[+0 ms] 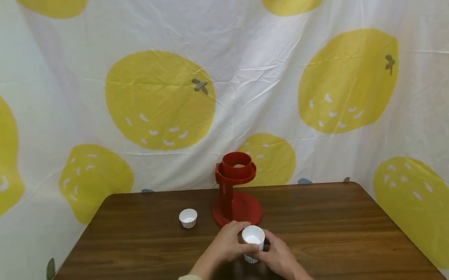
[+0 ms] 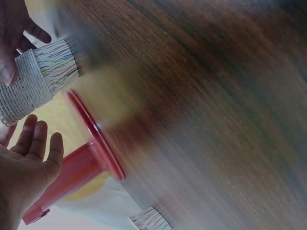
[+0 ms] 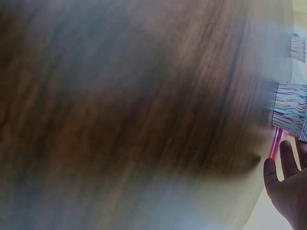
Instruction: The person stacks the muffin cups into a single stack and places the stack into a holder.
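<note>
Both hands are at a white cup (image 1: 253, 232), its open mouth facing up, at the table's front middle. My left hand (image 1: 232, 241) grips its left side, with the thumb across the front. From the right, my right hand (image 1: 278, 254) holds it between thumb and fingers. The left wrist view shows the cup's ridged, cord-like outside (image 2: 29, 86). Directly beneath it is a smaller paper cup (image 2: 57, 67) with wavy coloured lines, its base close to the tabletop. My right hand's fingers show beside this lower cup in the right wrist view.
Just behind the hands, a red stand (image 1: 227, 199) has a round base and a ring holding a red cylinder (image 1: 238, 171). Another small patterned paper cup (image 1: 188, 219) stands left of it on the brown wooden table (image 1: 144, 241). A lemon-print cloth (image 1: 249, 63) hangs behind.
</note>
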The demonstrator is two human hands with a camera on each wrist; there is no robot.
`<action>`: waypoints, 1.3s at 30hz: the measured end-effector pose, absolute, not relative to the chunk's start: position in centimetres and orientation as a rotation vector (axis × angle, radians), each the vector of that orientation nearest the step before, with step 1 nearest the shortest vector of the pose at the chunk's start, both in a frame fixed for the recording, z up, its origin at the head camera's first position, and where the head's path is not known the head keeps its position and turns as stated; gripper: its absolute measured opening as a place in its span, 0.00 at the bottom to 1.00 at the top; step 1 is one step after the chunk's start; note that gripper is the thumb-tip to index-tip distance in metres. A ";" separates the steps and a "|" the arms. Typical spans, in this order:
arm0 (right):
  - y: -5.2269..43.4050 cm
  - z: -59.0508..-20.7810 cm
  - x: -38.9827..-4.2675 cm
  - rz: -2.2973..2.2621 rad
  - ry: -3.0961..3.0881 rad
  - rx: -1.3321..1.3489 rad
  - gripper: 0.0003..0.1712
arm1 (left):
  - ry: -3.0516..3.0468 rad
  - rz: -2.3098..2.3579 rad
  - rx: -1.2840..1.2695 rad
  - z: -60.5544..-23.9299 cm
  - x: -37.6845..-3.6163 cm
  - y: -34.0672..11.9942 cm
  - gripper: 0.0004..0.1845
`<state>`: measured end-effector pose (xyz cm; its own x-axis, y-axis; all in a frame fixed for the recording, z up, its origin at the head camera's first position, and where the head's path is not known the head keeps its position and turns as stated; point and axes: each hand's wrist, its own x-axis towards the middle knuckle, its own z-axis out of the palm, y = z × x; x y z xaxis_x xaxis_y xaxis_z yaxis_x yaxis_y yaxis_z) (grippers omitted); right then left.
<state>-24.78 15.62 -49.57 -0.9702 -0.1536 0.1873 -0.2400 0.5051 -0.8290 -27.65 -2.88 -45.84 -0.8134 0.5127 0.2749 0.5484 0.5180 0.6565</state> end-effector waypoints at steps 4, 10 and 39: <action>15.6 -49.5 -24.8 1.477 -2.650 0.345 0.35 | -2.695 -1.171 -0.955 -45.9 -27.6 -2.9 0.26; 15.5 -49.4 -24.6 1.475 -2.663 0.331 0.38 | -2.750 -1.130 -0.905 -46.0 -27.4 -2.9 0.35; 15.1 -49.0 -24.8 1.530 -2.630 0.267 0.39 | -2.754 -1.346 -0.624 -45.2 -28.5 -6.7 0.38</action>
<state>-24.84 15.13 -48.97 -0.9809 -0.1068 0.1625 -0.1941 0.4836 -0.8535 -28.54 -6.66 -45.20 -0.9204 0.3452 0.1835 0.3569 0.5504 0.7548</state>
